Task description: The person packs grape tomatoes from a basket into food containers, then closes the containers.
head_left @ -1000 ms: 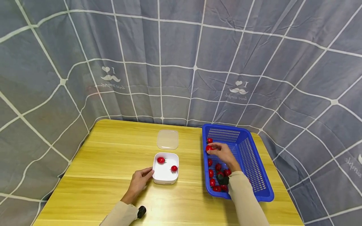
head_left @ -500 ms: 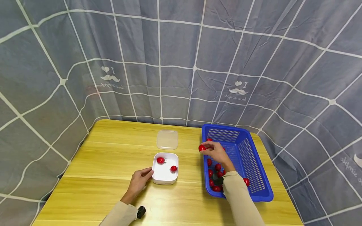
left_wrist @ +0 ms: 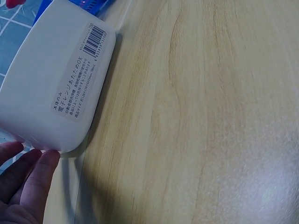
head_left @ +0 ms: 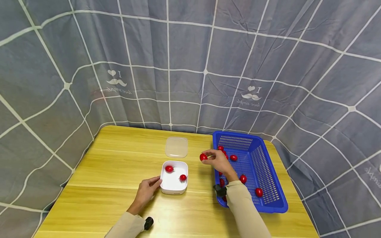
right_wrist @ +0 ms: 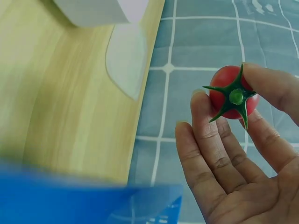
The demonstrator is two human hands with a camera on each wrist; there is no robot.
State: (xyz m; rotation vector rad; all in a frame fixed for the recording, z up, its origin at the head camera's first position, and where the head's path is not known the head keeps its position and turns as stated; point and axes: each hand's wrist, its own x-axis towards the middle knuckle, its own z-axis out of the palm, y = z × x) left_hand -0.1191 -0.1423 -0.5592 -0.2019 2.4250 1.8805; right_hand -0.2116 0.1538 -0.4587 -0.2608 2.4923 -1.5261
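Observation:
My right hand [head_left: 219,163] pinches a cherry tomato [head_left: 203,157] between thumb and fingertips, left of the blue basket's near-left rim and above the table. In the right wrist view the cherry tomato [right_wrist: 223,80] shows its green star-shaped calyx, and the other fingers stretch out below it. Fairly straight fingers of my left hand [head_left: 146,191] touch the left outer side of a white square container [head_left: 174,191]. Inside the container lie two tomatoes, one at the upper left [head_left: 169,169] and one at the right [head_left: 183,178]. A printed barcode label [left_wrist: 79,70] marks its wall.
A blue perforated basket [head_left: 270,209] stands at the table's right, holding several more cherry tomatoes, some hidden by my right forearm. Behind the white container a translucent square lid [head_left: 176,147] lies flat on the wooden table [head_left: 119,162]. A grey checked curtain [head_left: 187,82] hangs behind.
My right hand has carried the tomato leftward, from over the basket out past its left rim. More of the basket's tomatoes show now. The left hand and container have stayed put.

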